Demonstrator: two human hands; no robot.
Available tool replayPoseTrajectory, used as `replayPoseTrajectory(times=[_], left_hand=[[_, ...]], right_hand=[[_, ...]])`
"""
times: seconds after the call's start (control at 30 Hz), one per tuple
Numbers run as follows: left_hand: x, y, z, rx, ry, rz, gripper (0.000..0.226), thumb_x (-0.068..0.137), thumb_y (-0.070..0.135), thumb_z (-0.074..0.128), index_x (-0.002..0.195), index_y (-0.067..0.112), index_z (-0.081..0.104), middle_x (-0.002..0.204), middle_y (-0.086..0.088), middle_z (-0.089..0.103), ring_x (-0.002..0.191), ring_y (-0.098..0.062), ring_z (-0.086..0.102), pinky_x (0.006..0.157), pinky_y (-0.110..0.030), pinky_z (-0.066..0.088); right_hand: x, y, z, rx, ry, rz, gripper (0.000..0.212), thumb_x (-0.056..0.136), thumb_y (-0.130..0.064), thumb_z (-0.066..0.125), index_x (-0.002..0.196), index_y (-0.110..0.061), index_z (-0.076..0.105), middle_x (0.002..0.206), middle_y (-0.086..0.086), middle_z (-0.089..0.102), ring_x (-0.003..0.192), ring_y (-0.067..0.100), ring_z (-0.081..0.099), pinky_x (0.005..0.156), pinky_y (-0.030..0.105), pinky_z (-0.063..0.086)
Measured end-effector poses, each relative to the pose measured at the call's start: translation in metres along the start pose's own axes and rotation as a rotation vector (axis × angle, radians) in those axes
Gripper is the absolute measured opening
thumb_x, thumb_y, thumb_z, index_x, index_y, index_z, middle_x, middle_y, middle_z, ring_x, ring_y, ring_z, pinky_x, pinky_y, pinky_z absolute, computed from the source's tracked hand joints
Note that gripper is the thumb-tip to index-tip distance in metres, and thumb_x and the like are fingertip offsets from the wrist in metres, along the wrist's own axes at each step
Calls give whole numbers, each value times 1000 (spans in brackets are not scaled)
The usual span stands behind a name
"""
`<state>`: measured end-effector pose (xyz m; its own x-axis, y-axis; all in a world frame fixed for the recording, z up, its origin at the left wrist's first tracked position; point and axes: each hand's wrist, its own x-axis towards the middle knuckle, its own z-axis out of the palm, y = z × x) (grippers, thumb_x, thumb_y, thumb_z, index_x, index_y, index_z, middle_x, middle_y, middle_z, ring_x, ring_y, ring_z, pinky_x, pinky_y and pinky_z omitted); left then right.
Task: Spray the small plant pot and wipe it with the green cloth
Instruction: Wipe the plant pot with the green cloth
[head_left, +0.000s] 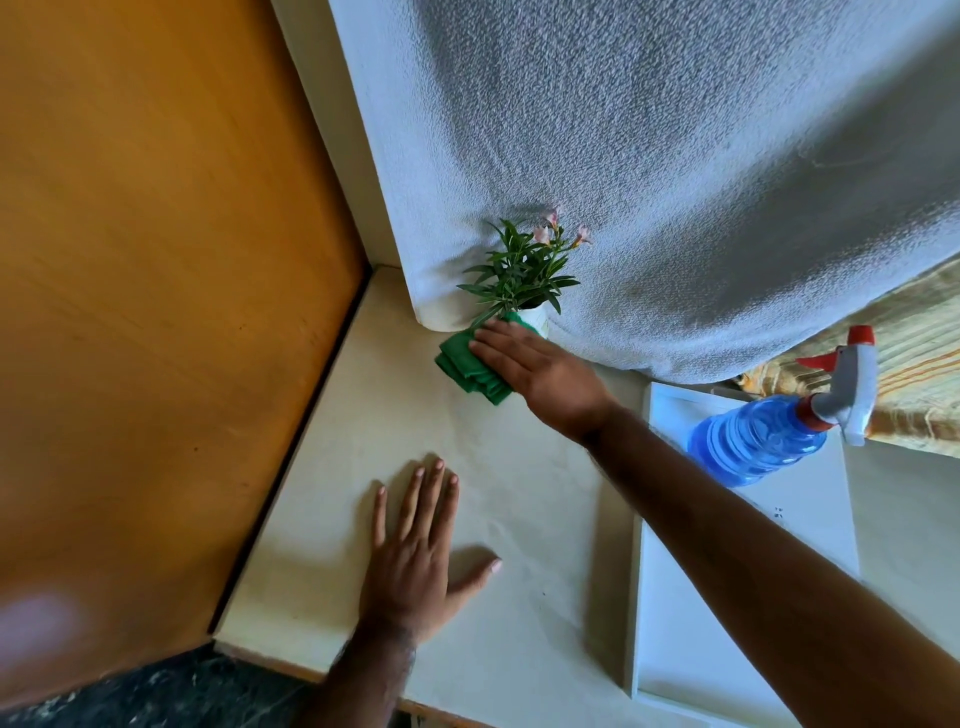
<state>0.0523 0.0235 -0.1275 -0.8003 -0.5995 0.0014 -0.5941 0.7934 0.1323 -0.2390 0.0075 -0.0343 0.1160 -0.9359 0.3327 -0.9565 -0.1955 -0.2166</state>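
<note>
A small white plant pot (537, 318) with green leaves and pink flowers stands at the back of the cream table, against a white textured wall. My right hand (535, 366) lies on the folded green cloth (467, 364) and presses it against the pot's front. The hand hides most of the pot's side. My left hand (415, 545) rests flat on the table, fingers spread, holding nothing. The blue spray bottle (763, 441), with a white and red trigger head, stands on a white tray to the right, apart from both hands.
The white tray (675, 649) runs along the right of the cream table (322, 545). An orange-brown wooden panel (156, 260) borders the table on the left. A striped fabric (919, 364) lies at the far right. Dark floor shows below the table's front edge.
</note>
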Motion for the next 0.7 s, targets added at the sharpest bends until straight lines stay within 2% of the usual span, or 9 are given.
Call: replayPoseTrajectory(times=[0.1,0.2,0.37,0.5,0.6,0.7], left_hand=[[-2,-2,2,7,9,5,113,86,89,42,166,13,19,177,-10,14,163,-30,15,125,-69,23],[-1,-1,3,0,36,11,112,86,88,44,166,13,20,177,-10,15,163,-30,16,124,-69,24],[0,-2,3,-5,49,15,110,87,88,43,165,13,21,177,-9,17,163,-28,18,126,-69,22],[0,-3,5,-10,33,15,111,86,89,42,166,15,19,177,-8,15,164,-27,14,128,-68,18],[0,-6,6,-13,1,9,112,85,90,39,166,16,17,177,-7,14,164,-27,13,128,-68,18],[0,-8,5,-22,-43,4,113,85,91,36,167,16,15,177,-8,13,163,-28,15,127,-68,17]], right_hand=[[-1,5,3,-12,3,-22,44,92,15,58,135,6,58,140,23,58,133,42,51,112,53,41],[-19,11,11,23,-60,-7,46,90,17,60,135,7,58,141,26,57,134,44,50,111,56,41],[-43,5,22,98,-135,220,58,87,22,55,142,1,53,149,18,51,142,36,42,111,53,43],[-41,-9,13,106,-54,321,59,84,21,58,139,0,57,145,18,56,138,33,47,106,45,49],[-44,-28,-6,102,30,382,60,83,21,57,139,0,57,145,18,55,139,32,47,110,39,40],[-70,-54,-34,71,76,403,49,93,6,41,140,2,55,146,19,54,140,33,44,116,38,33]])
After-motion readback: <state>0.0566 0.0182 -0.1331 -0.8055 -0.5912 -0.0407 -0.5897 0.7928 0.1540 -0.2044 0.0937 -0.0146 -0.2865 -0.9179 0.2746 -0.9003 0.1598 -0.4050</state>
